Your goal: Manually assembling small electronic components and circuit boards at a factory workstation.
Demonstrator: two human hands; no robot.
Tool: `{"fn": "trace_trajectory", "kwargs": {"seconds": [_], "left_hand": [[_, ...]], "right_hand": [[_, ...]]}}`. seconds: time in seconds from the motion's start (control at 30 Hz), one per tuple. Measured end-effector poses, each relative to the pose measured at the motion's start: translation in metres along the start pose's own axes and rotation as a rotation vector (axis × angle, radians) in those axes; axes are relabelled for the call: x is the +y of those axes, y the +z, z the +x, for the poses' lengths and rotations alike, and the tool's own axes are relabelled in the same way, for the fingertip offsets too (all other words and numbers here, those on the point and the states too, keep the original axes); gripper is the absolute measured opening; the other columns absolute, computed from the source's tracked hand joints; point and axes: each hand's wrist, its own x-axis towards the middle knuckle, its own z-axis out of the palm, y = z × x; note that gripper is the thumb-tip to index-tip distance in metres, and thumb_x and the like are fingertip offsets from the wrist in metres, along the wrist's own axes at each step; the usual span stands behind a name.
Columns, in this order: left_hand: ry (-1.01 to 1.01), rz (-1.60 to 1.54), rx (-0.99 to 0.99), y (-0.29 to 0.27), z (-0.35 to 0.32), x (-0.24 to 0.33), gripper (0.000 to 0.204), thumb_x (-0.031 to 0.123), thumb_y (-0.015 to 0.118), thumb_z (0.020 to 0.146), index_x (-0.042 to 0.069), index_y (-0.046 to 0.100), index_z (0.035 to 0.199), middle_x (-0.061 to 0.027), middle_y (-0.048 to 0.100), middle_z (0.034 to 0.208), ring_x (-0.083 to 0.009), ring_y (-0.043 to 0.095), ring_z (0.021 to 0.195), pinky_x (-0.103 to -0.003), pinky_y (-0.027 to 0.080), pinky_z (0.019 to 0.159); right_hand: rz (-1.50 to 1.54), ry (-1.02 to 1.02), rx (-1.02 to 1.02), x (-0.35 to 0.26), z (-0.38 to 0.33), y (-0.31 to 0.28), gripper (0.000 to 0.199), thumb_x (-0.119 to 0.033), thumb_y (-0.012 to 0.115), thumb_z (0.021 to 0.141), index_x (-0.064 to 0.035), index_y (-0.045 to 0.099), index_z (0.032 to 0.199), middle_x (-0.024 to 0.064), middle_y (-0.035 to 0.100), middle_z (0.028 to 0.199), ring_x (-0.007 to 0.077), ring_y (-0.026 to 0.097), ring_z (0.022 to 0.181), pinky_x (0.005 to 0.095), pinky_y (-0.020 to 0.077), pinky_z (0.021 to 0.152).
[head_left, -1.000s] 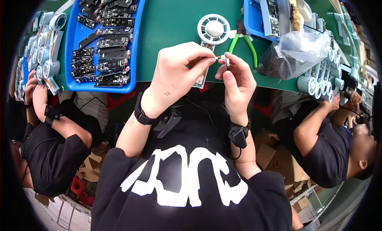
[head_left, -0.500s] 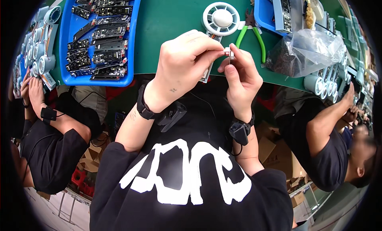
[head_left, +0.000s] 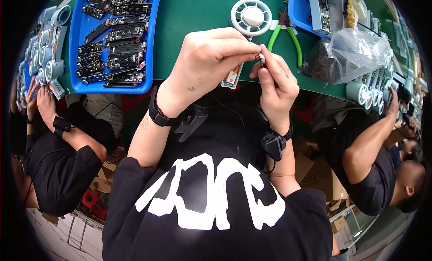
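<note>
Small metal part pinched between both hands at the bench edge

Small metal part [head_left: 261, 58] sat over the near edge of the green bench [head_left: 198, 18], pinched by your left hand [head_left: 211, 63] and right hand [head_left: 274, 83], fingertips closed tight on it. You did well to brace both hands together; a steadier hold suited so tiny a piece. Your fingers hid most of it, so its shape was unclear. A flat board piece [head_left: 231, 76] hung beneath, half covered; who gripped it, I couldn't tell.
</note>
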Motion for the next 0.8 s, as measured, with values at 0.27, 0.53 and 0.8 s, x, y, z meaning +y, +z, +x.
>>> {"fn": "trace_trajectory", "kwargs": {"seconds": [0.27,0.53,0.8], "left_hand": [[0.055,0.062,-0.001,0.001,0.001,-0.003,0.018,-0.002,0.077,0.084,0.000,0.077,0.102,-0.0089,0.074,0.092,-0.0142,0.072,0.078,-0.025,0.057,0.068],[-0.428,-0.063,0.242,0.007,-0.024,0.000,0.018,0.001,0.078,0.083,0.000,0.076,0.100,-0.0095,0.074,0.089,-0.0144,0.071,0.076,-0.026,0.057,0.067],[-0.186,-0.143,0.232,0.014,-0.029,-0.009,0.020,-0.005,0.077,0.082,0.001,0.077,0.100,-0.0099,0.074,0.089,-0.0164,0.072,0.079,-0.026,0.058,0.070]], "right_hand": [[0.074,0.109,-0.009,-0.004,0.000,-0.002,0.037,-0.002,0.059,0.101,0.0015,0.061,0.137,0.0132,0.067,0.116,0.0143,0.063,0.078,0.0242,0.0490,0.065],[0.743,0.339,0.237,-0.002,0.002,0.004,0.033,-0.009,0.054,0.105,0.0001,0.056,0.137,0.0115,0.067,0.115,0.0123,0.063,0.079,0.0252,0.0490,0.064],[1.145,0.496,0.315,-0.010,0.008,0.000,0.028,-0.018,0.048,0.109,0.0001,0.052,0.131,0.0130,0.063,0.114,0.0133,0.052,0.083,0.0243,0.0451,0.070]]}}
